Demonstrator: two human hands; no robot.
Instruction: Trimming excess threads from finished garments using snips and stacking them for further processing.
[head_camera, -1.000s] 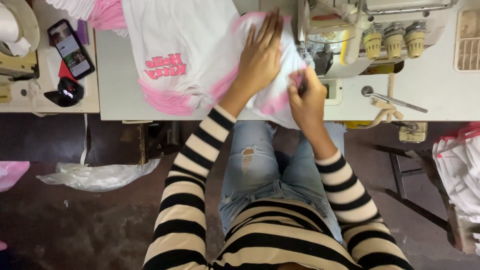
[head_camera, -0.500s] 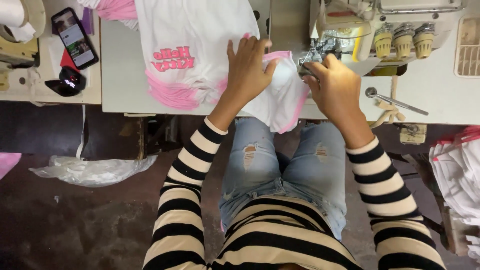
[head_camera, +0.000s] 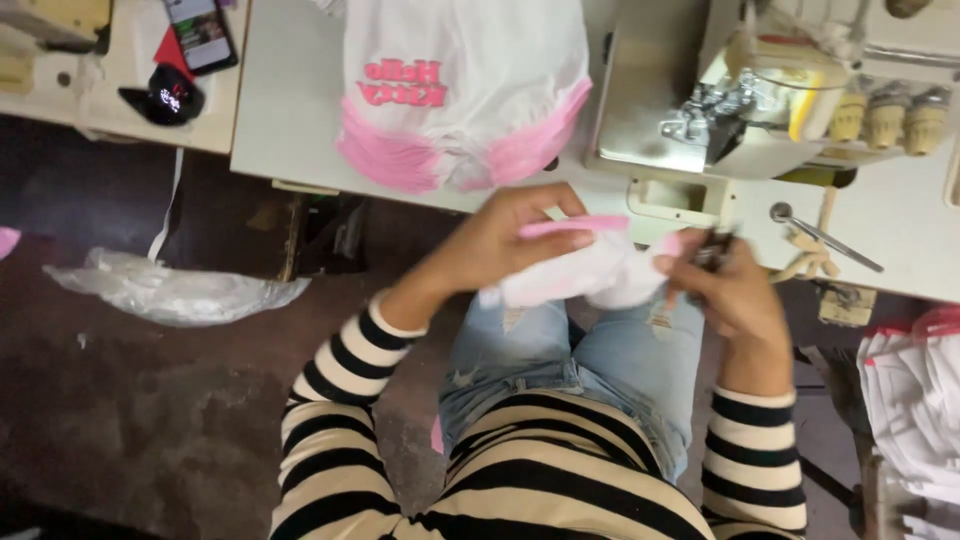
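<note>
- Your left hand (head_camera: 505, 243) grips soft, matt white cloth (head_camera: 585, 280) with a pink knit edge.
- Your right hand (head_camera: 730, 290) pinches a small dark metal tool (head_camera: 712, 250).
- The sewing machine (head_camera: 710, 115) shows shiny metal parts.
- The table (head_camera: 290, 110) looks smooth, pale laminate.
- The plastic bag (head_camera: 170, 292) looks thin and glossy.

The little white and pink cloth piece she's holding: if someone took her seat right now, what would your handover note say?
Left hand: gripping the small white and pink cloth piece above the lap, off the table.
Right hand: pinching the piece's other end, with a small dark tool, probably snips.
White and pink garment: lying on the table, left of the sewing machine.
Done: cannot tell from here.
Left: likely trimming, judging by the tool.
</note>
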